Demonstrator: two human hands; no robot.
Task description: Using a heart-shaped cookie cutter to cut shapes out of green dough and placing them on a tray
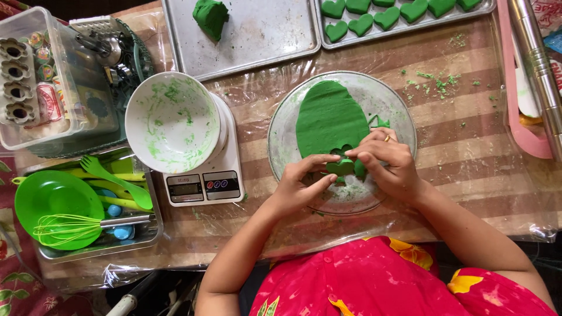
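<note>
Both hands (351, 169) pinch a green cutout (341, 167) at the dough sheet (329, 119) edge

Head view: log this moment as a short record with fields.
left hand: left hand pinches a green dough piece
right hand: right hand, ring on one finger, pinches the same piece
under the hands: flat green dough sheet on a round glass plate
far tray: heart-shaped dough pieces in rows
middle tray: dough lump
to the left: white bowl on a kitchen scale
</note>
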